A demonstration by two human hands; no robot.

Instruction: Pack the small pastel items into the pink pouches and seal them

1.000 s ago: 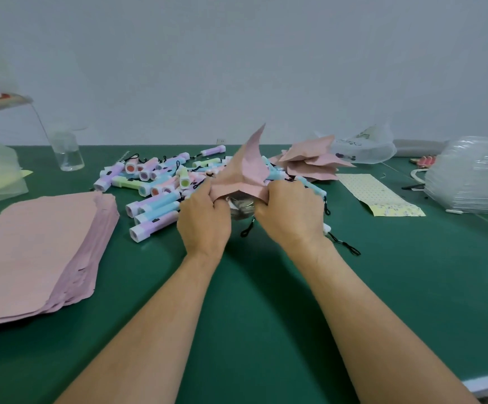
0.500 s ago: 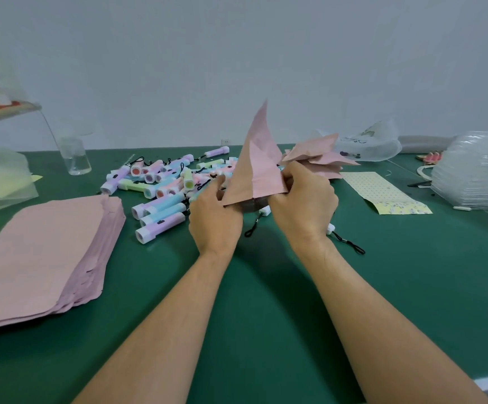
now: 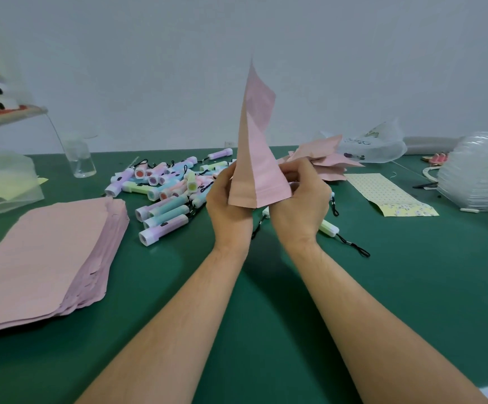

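A pink pouch point(image 3: 256, 153) stands upright above the green table, its tip pointing up. My left hand point(image 3: 228, 205) grips its lower left edge and my right hand point(image 3: 301, 205) pinches its lower right edge. Behind the hands lies a heap of small pastel flashlights point(image 3: 164, 196) with black wrist cords; one pale one point(image 3: 328, 228) lies just right of my right hand. A stack of flat pink pouches point(image 3: 41, 255) lies at the left. Several other pink pouches point(image 3: 324, 161) are piled behind my right hand. What is inside the held pouch is hidden.
A clear cup point(image 3: 79, 158) and a clear plastic bag point(image 3: 1, 182) stand at the back left. A yellow dotted sheet point(image 3: 388, 193), a white plastic bag point(image 3: 377, 147) and a stack of clear plastic lids point(image 3: 479, 176) occupy the right side.
Both hands have lifted the pink pouch off the flashlight heap and turned it from slanted to upright, its tip now high above the table.
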